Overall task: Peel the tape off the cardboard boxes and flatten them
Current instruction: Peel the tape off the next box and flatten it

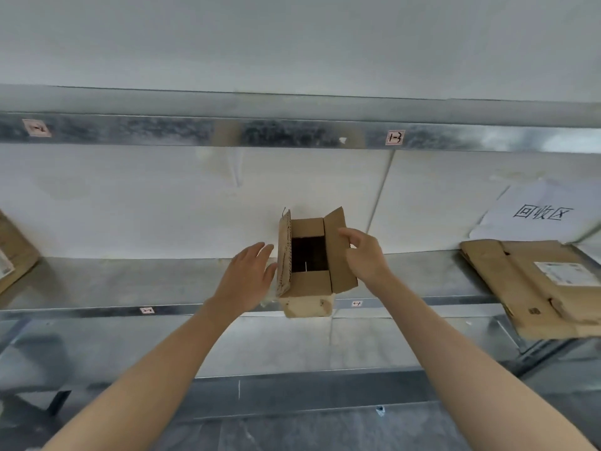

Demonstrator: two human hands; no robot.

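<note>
Nearest, left hand (247, 275) hovers flat, grip empty, at nine o'clock of the open box (309, 283); right hand (366, 255), at three o'clock, seemingly pinches its flap (335, 227).

One open box (309, 284), one flattened cardboard pile (520, 281), another carton (13, 252) far left, one paper sign (536, 213), four shelf labels (395, 137).

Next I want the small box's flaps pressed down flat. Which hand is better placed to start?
Probably the right hand: its fingers curl at the edge of the right flap of the box. The left hand is spread open beside the left flap, gripping nothing.
</note>
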